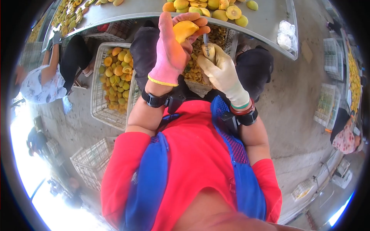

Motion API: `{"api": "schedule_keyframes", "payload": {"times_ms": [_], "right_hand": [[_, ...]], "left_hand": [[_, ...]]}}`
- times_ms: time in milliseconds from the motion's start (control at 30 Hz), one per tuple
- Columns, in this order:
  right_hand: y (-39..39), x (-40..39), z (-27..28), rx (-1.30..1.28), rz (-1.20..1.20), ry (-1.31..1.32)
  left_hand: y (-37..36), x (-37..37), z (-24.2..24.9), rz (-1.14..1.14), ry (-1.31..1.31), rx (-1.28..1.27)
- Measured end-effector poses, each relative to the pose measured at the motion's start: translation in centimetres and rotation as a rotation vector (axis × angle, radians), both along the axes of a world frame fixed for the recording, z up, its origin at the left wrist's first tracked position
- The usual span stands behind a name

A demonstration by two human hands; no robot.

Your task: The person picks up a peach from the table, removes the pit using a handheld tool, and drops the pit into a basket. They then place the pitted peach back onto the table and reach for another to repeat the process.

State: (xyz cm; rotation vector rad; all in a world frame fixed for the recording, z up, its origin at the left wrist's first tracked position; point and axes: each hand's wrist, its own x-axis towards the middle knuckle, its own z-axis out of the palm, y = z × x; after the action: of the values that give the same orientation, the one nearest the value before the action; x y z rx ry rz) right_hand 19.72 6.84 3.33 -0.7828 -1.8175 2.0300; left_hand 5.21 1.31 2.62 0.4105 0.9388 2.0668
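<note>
My left hand (pixel 175 48), in a pink glove with orange-stained fingers, is turned palm up. Its curled fingers hold a smooth yellow peach-like fruit piece (pixel 185 30). Close by on the right, my right hand (pixel 221 69) wears a cream glove and is closed around the handle of a small knife (pixel 208 50). The short metal blade points up near the left fingertips, apart from the fruit as far as I can see. Below both hands, between my knees, stands a crate (pixel 199 87) of yellow peelings or scraps (pixel 195 69), partly hidden by the gloves.
Ahead is a metal table (pixel 144 8) with whole and cut fruit (pixel 216 8) and a clear plastic bag (pixel 286 35). A crate of fruit (pixel 116 73) stands left, with another white crate (pixel 92 156) behind it. Other people (pixel 46 79) work at both sides.
</note>
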Motion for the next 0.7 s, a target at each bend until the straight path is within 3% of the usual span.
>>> {"api": "schedule_keyframes", "payload": {"times_ms": [67,100,200,300,500,600,700], "right_hand": [[-0.2,-0.4,-1.2,0.438,-0.069,0.172],[0.3,-0.8,-1.4,0.906,-0.076,0.258],[-0.3,-0.9,-1.5,0.551,-0.153,0.092],[-0.3,-1.0,-1.0,0.662,-0.139,0.096],[-0.4,-1.0,-0.8,0.564,-0.173,0.070],[-0.2,-1.2,-1.4,0.769,-0.137,0.082],[-0.1,-1.1,-1.8,0.730,-0.110,0.093]], "left_hand": [[0.0,0.6,0.2,-0.023,0.007,-0.013],[-0.1,1.1,0.8,-0.035,-0.006,-0.029],[-0.4,2.2,2.0,-0.052,0.001,-0.082],[-0.3,3.1,2.4,-0.035,0.036,-0.097],[-0.3,3.7,2.8,-0.010,0.123,-0.116],[-0.2,4.1,2.7,0.011,0.198,-0.124],[-0.3,4.0,2.2,0.017,0.217,-0.094]]}}
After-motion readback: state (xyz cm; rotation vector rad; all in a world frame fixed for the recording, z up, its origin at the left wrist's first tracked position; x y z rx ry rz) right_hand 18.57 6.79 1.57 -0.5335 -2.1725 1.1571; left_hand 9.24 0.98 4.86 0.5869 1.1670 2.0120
